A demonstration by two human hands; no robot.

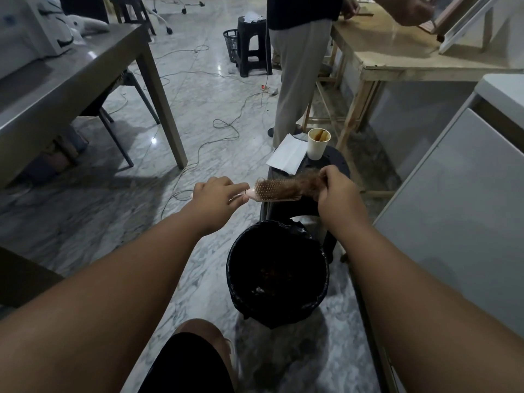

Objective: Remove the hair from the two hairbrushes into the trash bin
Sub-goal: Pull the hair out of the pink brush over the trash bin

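While my left hand (215, 194) grips the brush (272, 191), my right hand (337, 188) pinches hair (300, 182); next, drop it into the bin (235, 282) below.

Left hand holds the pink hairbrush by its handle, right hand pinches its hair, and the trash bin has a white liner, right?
Not quite: the head view shows the trash bin has a black liner, not white. The left hand does hold the pink hairbrush by its handle, and the right hand pinches the hair.
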